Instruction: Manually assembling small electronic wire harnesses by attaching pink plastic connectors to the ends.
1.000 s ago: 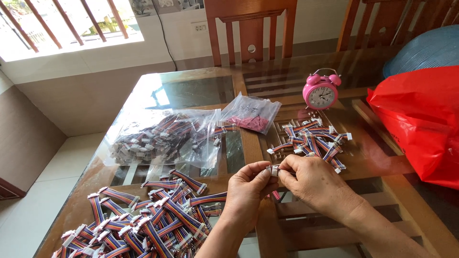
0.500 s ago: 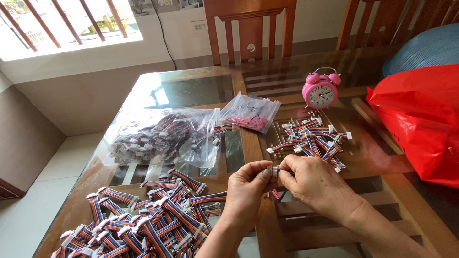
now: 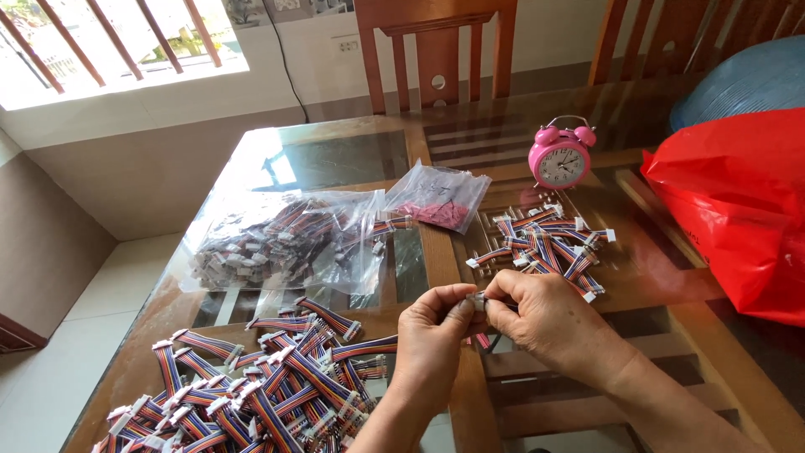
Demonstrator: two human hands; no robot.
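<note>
Centre-bottom of frame: left hand (image 3: 433,340) and right hand (image 3: 545,319) fingertips pressed together, pinching one small white connector (image 3: 479,300) between them, above the glass table (image 3: 335,159). Loose ribbon-cable pile (image 3: 268,386) lower left, smaller pile (image 3: 541,247) just above the hands.

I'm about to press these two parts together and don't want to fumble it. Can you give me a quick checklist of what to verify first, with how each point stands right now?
1. Both hands on the piece: ok. Left hand and right hand meet at a small white connector pinched between the fingertips.
2. Connector alignment and pin side: cannot tell, the fingers hide most of it.
3. Wire below the hands hanging free: cannot tell; only a short pink end shows.
4. Piles kept apart: ok. Small cable pile lies beyond the hands, large cable pile to the left.
5. Clear space around the hands: ok. Alarm clock and red plastic bag stand well away.
</note>
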